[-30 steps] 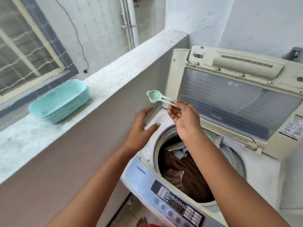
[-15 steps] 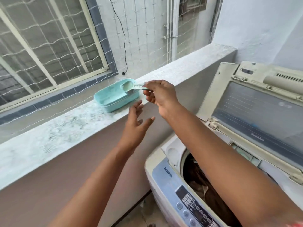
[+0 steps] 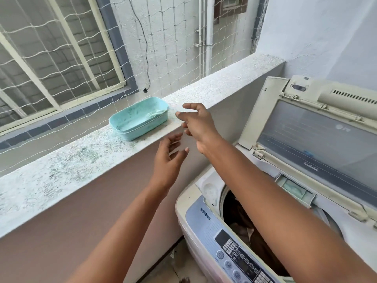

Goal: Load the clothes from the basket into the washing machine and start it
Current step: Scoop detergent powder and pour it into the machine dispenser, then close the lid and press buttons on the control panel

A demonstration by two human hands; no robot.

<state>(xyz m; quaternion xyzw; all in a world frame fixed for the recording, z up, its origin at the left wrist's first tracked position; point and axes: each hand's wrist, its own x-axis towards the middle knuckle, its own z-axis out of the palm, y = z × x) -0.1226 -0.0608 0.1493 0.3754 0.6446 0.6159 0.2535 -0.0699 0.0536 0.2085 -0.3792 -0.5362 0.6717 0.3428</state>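
Home balcony, washing machine (netted ledge)

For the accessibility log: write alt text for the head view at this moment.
Both hands, the right hand and left hand, are open and empty beside a turquoise tub holding a scoop on a stone ledge. Below right, a top-loading washing machine stands with lid raised and clothes inside.

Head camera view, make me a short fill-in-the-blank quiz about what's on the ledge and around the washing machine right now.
1. The pale green plastic scoop lies inside the turquoise rectangular plastic ____ on the speckled stone ledge.
2. The lid of the white top-loading washing machine stands ____.
3. Both hands, left and right, are ____ of any object.
4. The clothes in the drum are mostly ____ in colour.

Missing words: tub; open; empty; brown
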